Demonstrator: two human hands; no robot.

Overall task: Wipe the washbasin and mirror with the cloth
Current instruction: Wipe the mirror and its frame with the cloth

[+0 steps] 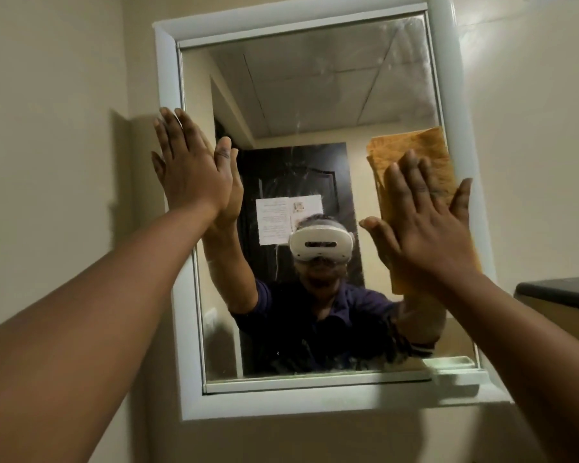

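A wall mirror (318,105) in a pale white frame (168,78) fills the middle of the head view. My right hand (425,225) lies flat, fingers spread, pressing a folded orange cloth (411,148) against the glass near the mirror's right edge. My left hand (189,168) rests flat and empty on the mirror's left edge, over frame and glass. Streaks and smears show on the glass, mostly in the upper part. The washbasin is out of view.
A narrow shelf (458,374) sits at the frame's lower right corner. A dark ledge (562,290) juts from the wall on the right. Beige wall (47,128) surrounds the mirror. The glass reflects a person wearing a headset and a dark door.
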